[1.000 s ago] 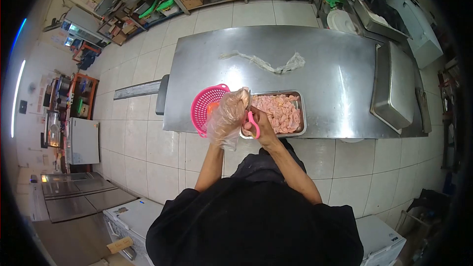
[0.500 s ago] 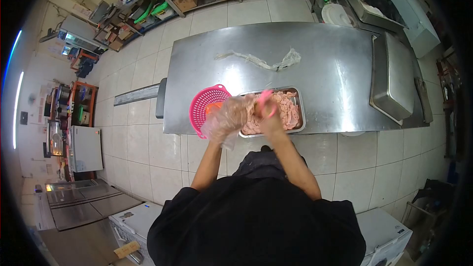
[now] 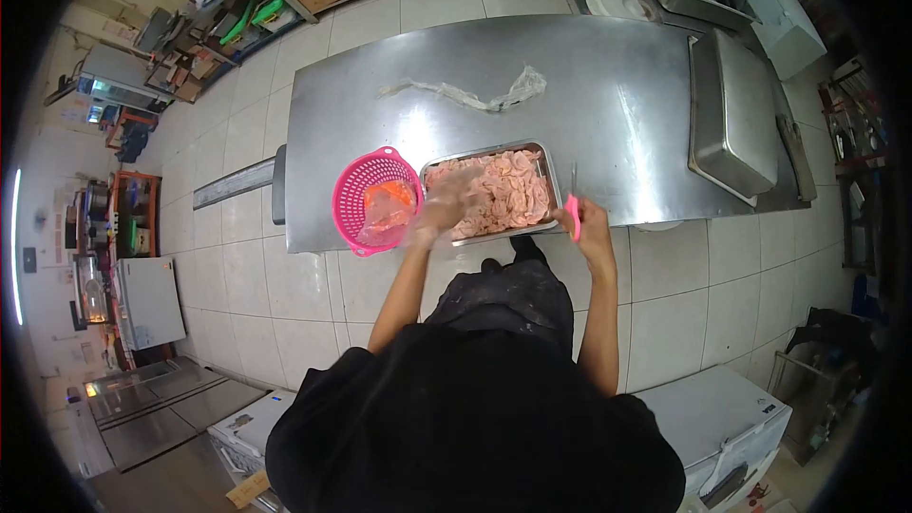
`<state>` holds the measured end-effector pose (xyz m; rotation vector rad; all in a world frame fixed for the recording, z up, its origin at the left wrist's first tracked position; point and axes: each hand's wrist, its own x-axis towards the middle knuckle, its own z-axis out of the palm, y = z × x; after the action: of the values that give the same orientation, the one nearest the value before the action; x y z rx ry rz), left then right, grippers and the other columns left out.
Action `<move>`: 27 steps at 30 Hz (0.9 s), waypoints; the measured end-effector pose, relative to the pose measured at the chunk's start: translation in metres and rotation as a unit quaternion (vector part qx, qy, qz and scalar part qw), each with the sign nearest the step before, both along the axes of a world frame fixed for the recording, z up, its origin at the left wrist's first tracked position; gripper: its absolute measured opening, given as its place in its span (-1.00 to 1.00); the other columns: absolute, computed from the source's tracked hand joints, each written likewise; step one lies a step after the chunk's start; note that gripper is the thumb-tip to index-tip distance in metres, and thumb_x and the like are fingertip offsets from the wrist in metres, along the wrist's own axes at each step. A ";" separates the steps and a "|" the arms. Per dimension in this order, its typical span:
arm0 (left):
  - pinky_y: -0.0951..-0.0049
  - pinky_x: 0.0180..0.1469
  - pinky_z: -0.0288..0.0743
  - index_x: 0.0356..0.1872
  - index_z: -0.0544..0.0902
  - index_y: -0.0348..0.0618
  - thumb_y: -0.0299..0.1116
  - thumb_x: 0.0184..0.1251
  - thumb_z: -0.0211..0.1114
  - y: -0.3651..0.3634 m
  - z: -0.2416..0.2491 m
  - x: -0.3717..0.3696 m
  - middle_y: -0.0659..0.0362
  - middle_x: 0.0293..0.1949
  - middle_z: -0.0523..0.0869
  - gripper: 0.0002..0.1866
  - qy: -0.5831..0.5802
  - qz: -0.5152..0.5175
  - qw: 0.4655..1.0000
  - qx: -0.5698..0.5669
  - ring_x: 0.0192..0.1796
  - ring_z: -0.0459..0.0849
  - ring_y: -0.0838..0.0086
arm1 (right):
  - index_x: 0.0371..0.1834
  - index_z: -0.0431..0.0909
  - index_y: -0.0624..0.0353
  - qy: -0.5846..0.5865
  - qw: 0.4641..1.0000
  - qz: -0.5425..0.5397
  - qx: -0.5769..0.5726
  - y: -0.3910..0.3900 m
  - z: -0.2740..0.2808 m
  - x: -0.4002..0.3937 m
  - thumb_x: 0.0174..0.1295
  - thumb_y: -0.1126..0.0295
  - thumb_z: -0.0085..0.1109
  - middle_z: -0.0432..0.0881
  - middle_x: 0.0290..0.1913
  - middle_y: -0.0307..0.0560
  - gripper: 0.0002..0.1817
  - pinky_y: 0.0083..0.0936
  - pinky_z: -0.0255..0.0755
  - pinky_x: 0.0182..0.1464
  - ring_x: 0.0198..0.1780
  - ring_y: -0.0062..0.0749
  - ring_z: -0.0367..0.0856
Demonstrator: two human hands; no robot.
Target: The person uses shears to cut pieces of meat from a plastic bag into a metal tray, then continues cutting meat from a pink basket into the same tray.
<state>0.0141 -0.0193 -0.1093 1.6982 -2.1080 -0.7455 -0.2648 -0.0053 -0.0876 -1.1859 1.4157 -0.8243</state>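
Observation:
A metal tray [image 3: 546,176] of raw pink meat pieces [image 3: 513,192] lies near the front edge of the steel table. Over its left part is my left hand [image 3: 445,207], in a clear plastic glove and blurred; its fingers are smeared by motion. Just right of the tray, my right hand [image 3: 591,226] is closed on pink-handled scissors [image 3: 574,209], blades pointing away from me. To the tray's left stands a pink basket [image 3: 350,192] with something orange [image 3: 388,204] and clear plastic inside.
A crumpled strip of clear plastic [image 3: 494,103] lies across the table [image 3: 589,66] behind the tray. At the right end sits a large upturned metal pan [image 3: 736,114]. A flat metal bar [image 3: 233,187] juts out past the left edge.
My right hand has moved right, off the meat, with the scissors. My left hand is now over the tray's left part, uncovering more of the basket. The whole view has shifted.

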 end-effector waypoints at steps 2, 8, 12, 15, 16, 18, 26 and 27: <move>0.14 0.10 0.36 0.05 0.52 -0.08 -0.08 0.36 0.06 0.032 -0.012 0.033 -0.06 -0.03 0.59 -0.62 -0.061 0.004 0.998 0.001 0.08 0.52 0.10 | -0.57 0.42 0.15 -0.075 0.995 -0.069 -0.005 0.026 -0.039 -0.020 0.06 0.31 0.41 0.39 -0.60 -0.37 -0.69 -0.68 0.14 -0.51 -0.52 -0.74 0.26; 0.14 -0.23 0.48 -0.38 0.59 -0.15 -0.29 0.19 0.16 0.131 -0.043 0.114 0.03 -0.43 0.64 -0.85 -0.235 0.197 0.950 -0.049 -0.33 0.62 0.10 | -0.70 0.30 0.12 0.076 0.992 -0.068 0.071 0.078 -0.072 -0.058 -0.10 0.20 0.53 0.39 -0.67 -0.33 -0.51 -0.63 0.17 -0.57 -0.59 -0.71 0.25; 0.16 -0.31 0.49 -0.47 0.60 -0.14 -0.30 0.15 0.17 0.111 -0.095 0.148 0.02 -0.48 0.64 -0.85 -0.247 0.203 0.928 -0.192 -0.43 0.62 0.11 | -0.70 0.30 0.09 0.167 0.985 0.040 0.035 0.065 -0.087 -0.046 -0.18 0.17 0.58 0.35 -0.69 -0.34 -0.49 -0.65 0.20 -0.58 -0.63 -0.69 0.26; 0.21 -0.28 0.50 -0.41 0.63 -0.14 -0.31 0.20 0.08 0.070 -0.133 0.156 0.03 -0.33 0.67 -0.80 -0.296 0.170 0.940 -0.021 -0.30 0.67 0.29 | -0.66 0.30 0.13 0.145 0.983 0.112 -0.022 0.029 -0.064 0.000 -0.22 0.18 0.60 0.39 -0.67 -0.32 -0.47 -0.63 0.21 -0.57 -0.61 -0.68 0.25; 0.21 -0.26 0.50 -0.39 0.65 -0.14 -0.30 0.19 0.07 0.056 -0.115 0.146 0.01 -0.32 0.67 -0.79 -0.322 0.147 0.934 -0.042 -0.29 0.67 0.30 | -0.65 0.30 0.13 0.131 0.982 0.132 -0.035 0.021 -0.057 0.014 -0.23 0.19 0.60 0.38 -0.68 -0.32 -0.47 -0.63 0.21 -0.56 -0.61 -0.67 0.25; 0.22 -0.23 0.50 -0.36 0.67 -0.13 -0.28 0.18 0.08 0.041 -0.119 0.129 0.01 -0.30 0.67 -0.77 -0.369 0.196 0.908 -0.025 -0.25 0.67 0.30 | -0.62 0.31 0.13 0.148 0.970 0.178 -0.074 0.005 -0.045 0.038 -0.25 0.20 0.61 0.36 -0.68 -0.32 -0.48 -0.62 0.20 -0.55 -0.60 -0.66 0.26; 0.25 -0.15 0.49 -0.22 0.64 -0.13 -0.33 0.20 0.08 0.046 -0.091 0.134 0.06 -0.22 0.66 -0.78 -0.288 0.034 0.956 -0.042 -0.17 0.65 0.21 | -0.60 0.31 0.14 0.162 0.958 0.220 -0.092 0.026 -0.053 0.056 -0.33 0.17 0.64 0.37 -0.65 -0.29 -0.44 -0.59 0.23 -0.53 -0.57 -0.63 0.31; 0.24 -0.14 0.48 -0.21 0.64 -0.11 -0.33 0.20 0.10 0.053 -0.091 0.139 0.08 -0.19 0.66 -0.78 -0.223 0.031 0.972 -0.070 -0.17 0.64 0.20 | -0.61 0.30 0.14 0.168 0.960 0.216 -0.067 0.034 -0.057 0.050 -0.34 0.14 0.65 0.37 -0.65 -0.29 -0.41 -0.58 0.26 -0.52 -0.56 -0.63 0.32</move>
<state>0.1528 0.0333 -0.2001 1.9828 -2.3091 -0.1973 -0.2144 0.0284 -0.1445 -1.7250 1.3050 -0.4278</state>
